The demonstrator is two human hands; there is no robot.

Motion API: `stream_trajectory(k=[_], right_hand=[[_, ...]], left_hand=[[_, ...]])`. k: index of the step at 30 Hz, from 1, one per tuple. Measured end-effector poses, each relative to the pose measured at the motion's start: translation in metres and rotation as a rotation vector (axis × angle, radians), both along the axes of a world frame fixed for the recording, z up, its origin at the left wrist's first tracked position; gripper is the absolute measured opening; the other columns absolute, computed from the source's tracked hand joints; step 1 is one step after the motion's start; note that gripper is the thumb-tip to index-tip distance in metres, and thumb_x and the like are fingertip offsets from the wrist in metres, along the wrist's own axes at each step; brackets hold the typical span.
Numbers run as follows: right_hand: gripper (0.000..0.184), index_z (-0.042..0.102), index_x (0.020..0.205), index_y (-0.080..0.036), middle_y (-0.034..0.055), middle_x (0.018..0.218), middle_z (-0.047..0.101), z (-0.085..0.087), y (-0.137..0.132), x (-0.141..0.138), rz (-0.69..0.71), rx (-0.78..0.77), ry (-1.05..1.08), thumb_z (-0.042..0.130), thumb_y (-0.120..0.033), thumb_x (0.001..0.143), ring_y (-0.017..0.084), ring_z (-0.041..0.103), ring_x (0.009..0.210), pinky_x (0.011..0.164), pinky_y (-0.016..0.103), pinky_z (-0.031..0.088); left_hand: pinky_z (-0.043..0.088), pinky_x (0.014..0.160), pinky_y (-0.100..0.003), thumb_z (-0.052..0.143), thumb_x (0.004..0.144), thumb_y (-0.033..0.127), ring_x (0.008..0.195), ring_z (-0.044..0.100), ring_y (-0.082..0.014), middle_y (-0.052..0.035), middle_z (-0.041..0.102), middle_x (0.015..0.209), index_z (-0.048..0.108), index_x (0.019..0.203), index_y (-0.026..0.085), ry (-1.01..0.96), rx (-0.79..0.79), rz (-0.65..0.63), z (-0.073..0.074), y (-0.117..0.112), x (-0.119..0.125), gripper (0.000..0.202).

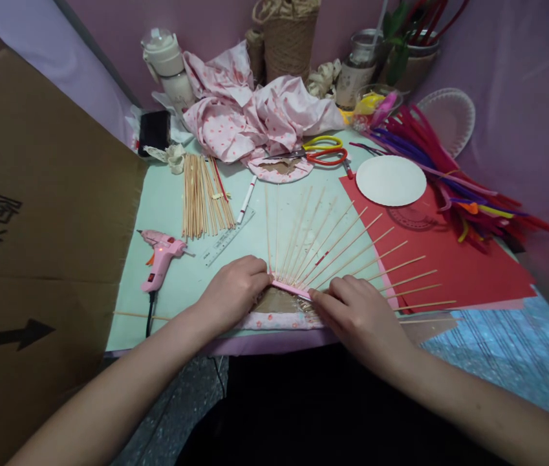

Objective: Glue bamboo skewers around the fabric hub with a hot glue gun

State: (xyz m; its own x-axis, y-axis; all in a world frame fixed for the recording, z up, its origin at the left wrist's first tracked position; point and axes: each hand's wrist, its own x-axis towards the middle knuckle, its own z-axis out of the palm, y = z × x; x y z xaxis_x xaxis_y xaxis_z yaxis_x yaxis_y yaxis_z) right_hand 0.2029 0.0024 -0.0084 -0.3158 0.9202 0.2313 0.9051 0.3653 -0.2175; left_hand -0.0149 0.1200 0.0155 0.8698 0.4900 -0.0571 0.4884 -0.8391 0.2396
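Note:
Between my two hands runs a narrow pink strip [291,289], laid across the inner ends of thin wooden sticks [352,261] that fan out over the table. My left hand [233,288] pinches the strip's left end with bent fingers. At the other end, my right hand [359,317] has its thumb and fingers closed on the strip, over the sticks on that side. Below the strip lies a brown cardboard piece [274,301] edged with pink floral fabric [279,321]. Both hands partly cover this base.
A pink glue gun [161,257], bundled sticks [201,197], a clear ruler [228,239] and a marker [247,200] lie left. Scissors [325,150] and crumpled fabric [264,116] are behind. Red paper [453,259], a white plate [390,180] and pipe cleaners [453,178] lie right. A cardboard box [51,194] stands left.

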Motion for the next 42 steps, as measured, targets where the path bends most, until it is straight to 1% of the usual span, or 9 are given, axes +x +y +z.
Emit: stream_trajectory(k=[8, 12, 17, 22, 26, 30, 35, 40, 42], right_hand=[[0.008, 0.072, 0.091, -0.016, 0.0048, 0.07, 0.057, 0.0017, 0.0043, 0.0013, 0.01, -0.041, -0.013, 0.064, -0.016, 0.089, 0.022, 0.045, 0.069, 0.063, 0.034, 0.031], [0.008, 0.071, 0.092, -0.017, 0.0049, 0.071, 0.058, 0.0014, 0.005, 0.0011, 0.017, -0.054, -0.006, 0.065, -0.016, 0.088, 0.022, 0.046, 0.07, 0.063, 0.033, 0.031], [0.006, 0.071, 0.09, -0.018, 0.0039, 0.071, 0.059, 0.0015, 0.0046, 0.0011, 0.014, -0.071, 0.01, 0.067, -0.015, 0.086, 0.021, 0.046, 0.07, 0.063, 0.033, 0.032], [0.008, 0.07, 0.092, -0.018, 0.0038, 0.072, 0.059, 0.0019, 0.0051, 0.0013, 0.019, -0.09, 0.019, 0.064, -0.015, 0.088, 0.021, 0.046, 0.07, 0.064, 0.032, 0.032], [0.01, 0.07, 0.089, -0.018, 0.0039, 0.07, 0.058, 0.0029, 0.0058, 0.0018, 0.02, -0.095, 0.011, 0.06, -0.015, 0.09, 0.021, 0.044, 0.069, 0.063, 0.033, 0.031], [0.004, 0.069, 0.088, -0.018, 0.003, 0.07, 0.058, 0.0033, 0.0065, 0.0018, 0.02, -0.102, 0.004, 0.067, -0.016, 0.086, 0.021, 0.044, 0.068, 0.062, 0.033, 0.03], [0.008, 0.069, 0.088, -0.019, 0.0027, 0.071, 0.058, 0.0026, 0.0064, 0.0012, 0.018, -0.112, -0.013, 0.073, -0.016, 0.081, 0.021, 0.045, 0.07, 0.062, 0.033, 0.03], [0.003, 0.069, 0.087, -0.019, 0.0028, 0.071, 0.058, 0.0024, 0.0065, 0.0003, 0.013, -0.105, -0.018, 0.068, -0.017, 0.085, 0.021, 0.044, 0.07, 0.062, 0.033, 0.029], [0.004, 0.068, 0.086, -0.019, 0.0028, 0.071, 0.058, 0.0026, 0.0069, -0.0002, 0.014, -0.1, -0.014, 0.065, -0.016, 0.087, 0.021, 0.044, 0.07, 0.063, 0.033, 0.029]], left_hand=[[0.045, 0.067, -0.026, 0.041, 0.097, 0.014, 0.079, 0.056, -0.0178, -0.0046, 0.063, 0.081, 0.07, 0.088, 0.014, 0.006, -0.016, -0.033, -0.0015, 0.003, -0.0008, 0.03], [0.042, 0.063, -0.026, 0.036, 0.099, 0.015, 0.074, 0.055, -0.0171, -0.004, 0.061, 0.077, 0.07, 0.086, 0.014, -0.026, 0.023, -0.049, -0.003, 0.0034, -0.0013, 0.036], [0.041, 0.063, -0.027, 0.034, 0.1, 0.018, 0.074, 0.054, -0.017, -0.0039, 0.06, 0.077, 0.069, 0.085, 0.014, -0.018, 0.012, -0.061, -0.005, 0.0045, -0.0022, 0.038], [0.04, 0.063, -0.027, 0.031, 0.101, 0.019, 0.073, 0.052, -0.0169, -0.004, 0.06, 0.077, 0.068, 0.086, 0.014, -0.02, 0.014, -0.076, -0.0051, 0.0051, -0.0025, 0.04], [0.04, 0.062, -0.027, 0.032, 0.1, 0.017, 0.073, 0.052, -0.0172, -0.0039, 0.059, 0.077, 0.067, 0.085, 0.014, -0.014, 0.017, -0.073, -0.0053, 0.0049, -0.0023, 0.038], [0.039, 0.062, -0.028, 0.032, 0.099, 0.016, 0.072, 0.051, -0.0175, -0.0039, 0.058, 0.076, 0.067, 0.085, 0.015, -0.022, 0.026, -0.073, -0.006, 0.0044, -0.0022, 0.038], [0.04, 0.064, -0.028, 0.034, 0.098, 0.015, 0.075, 0.052, -0.0181, -0.0047, 0.06, 0.08, 0.066, 0.089, 0.014, 0.002, -0.033, -0.064, -0.0047, 0.0045, -0.0029, 0.034], [0.042, 0.065, -0.029, 0.032, 0.098, 0.016, 0.076, 0.053, -0.019, -0.0061, 0.061, 0.081, 0.066, 0.089, 0.013, 0.01, -0.045, -0.068, -0.0035, 0.004, -0.0032, 0.036], [0.043, 0.065, -0.029, 0.032, 0.099, 0.018, 0.076, 0.054, -0.019, -0.0062, 0.061, 0.081, 0.067, 0.089, 0.013, 0.026, -0.048, -0.062, -0.0036, 0.004, -0.0032, 0.037]])
